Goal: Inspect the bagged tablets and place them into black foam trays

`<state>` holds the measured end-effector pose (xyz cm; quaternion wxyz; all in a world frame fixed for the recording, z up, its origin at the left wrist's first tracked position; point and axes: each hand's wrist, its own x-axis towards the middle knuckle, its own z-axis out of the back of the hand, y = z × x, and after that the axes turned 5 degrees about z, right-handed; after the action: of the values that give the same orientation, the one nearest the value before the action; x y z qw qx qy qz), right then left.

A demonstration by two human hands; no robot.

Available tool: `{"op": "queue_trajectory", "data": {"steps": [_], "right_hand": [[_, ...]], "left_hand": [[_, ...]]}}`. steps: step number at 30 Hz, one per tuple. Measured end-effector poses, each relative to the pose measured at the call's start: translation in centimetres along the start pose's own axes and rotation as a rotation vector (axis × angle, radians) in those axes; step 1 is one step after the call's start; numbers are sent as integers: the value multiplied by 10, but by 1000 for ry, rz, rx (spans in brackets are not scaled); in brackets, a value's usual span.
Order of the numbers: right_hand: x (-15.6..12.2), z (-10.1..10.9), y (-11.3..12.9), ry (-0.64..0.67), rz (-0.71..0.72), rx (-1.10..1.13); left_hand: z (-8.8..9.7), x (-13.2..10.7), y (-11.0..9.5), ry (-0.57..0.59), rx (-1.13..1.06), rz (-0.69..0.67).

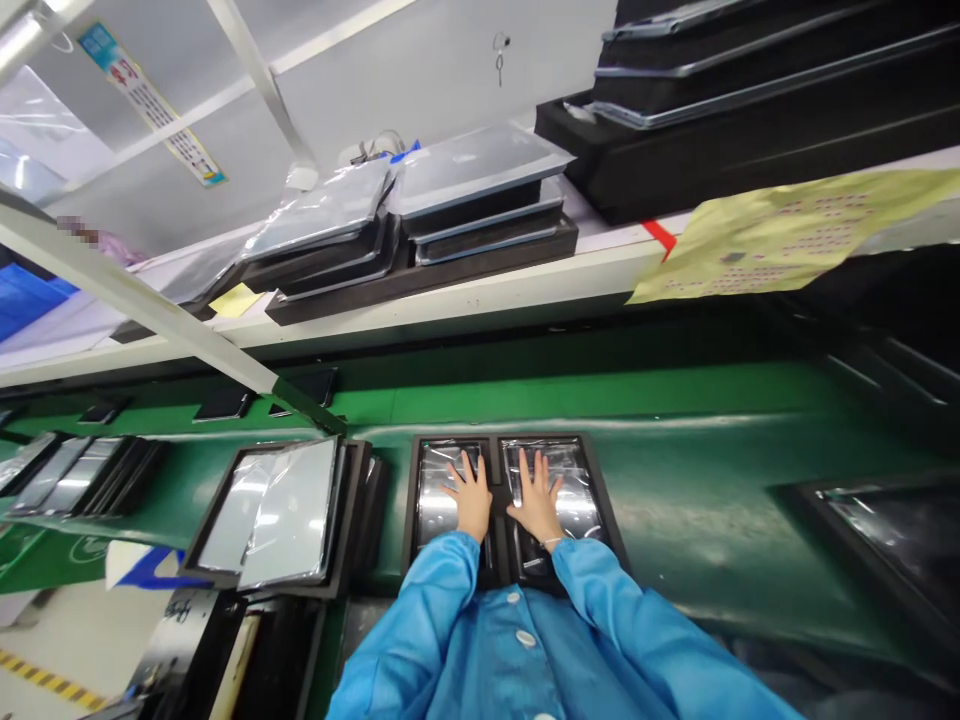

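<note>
In front of me a black foam tray (496, 500) lies on the green surface, with two recesses side by side. Each recess holds a flat, glossy dark panel in clear plastic film. My left hand (471, 495) rests with spread fingers on the left panel (437, 503). On the right panel (576, 490) lies my right hand (537, 498), also flat with its fingers apart. Neither hand grips anything. Both palms hide part of the panels under them.
To the left, film-wrapped panels (292, 510) sit on stacked foam trays, with more panels (71, 475) farther left. A shelf (450, 305) above carries foam trays and wrapped panels. A white post (202, 340) slants down at left. Another tray (885, 530) stands at right.
</note>
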<state>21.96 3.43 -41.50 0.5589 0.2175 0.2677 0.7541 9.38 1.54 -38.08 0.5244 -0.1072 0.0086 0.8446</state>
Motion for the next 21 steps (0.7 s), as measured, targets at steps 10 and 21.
{"op": "queue_trajectory", "data": {"steps": [10, 21], "right_hand": [[-16, 137, -68, -144, -249, 226], [-60, 227, -33, -170, -667, 745]], "left_hand": [[114, 1, 149, -34, -301, 47], [156, -39, 122, -82, -793, -36]]}}
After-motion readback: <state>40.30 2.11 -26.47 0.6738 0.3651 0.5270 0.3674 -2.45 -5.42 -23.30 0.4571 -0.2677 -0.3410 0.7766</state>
